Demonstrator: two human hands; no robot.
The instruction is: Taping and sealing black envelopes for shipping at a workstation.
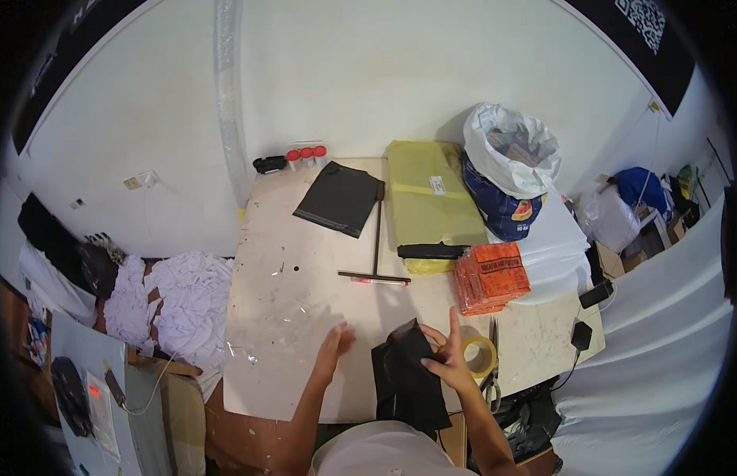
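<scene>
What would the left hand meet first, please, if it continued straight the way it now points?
Probably the dark T-shaped tool, though the left hand is partly blurred and its height is unclear.

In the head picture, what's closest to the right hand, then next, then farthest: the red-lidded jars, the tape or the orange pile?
1. Tape: just right of the right hand.
2. Orange pile: farther forward, slightly right.
3. Red-lidded jars: far back, left.

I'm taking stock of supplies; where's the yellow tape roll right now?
In the head view, the yellow tape roll lies right of centre on the table, between the right hand and the scissors.
</scene>
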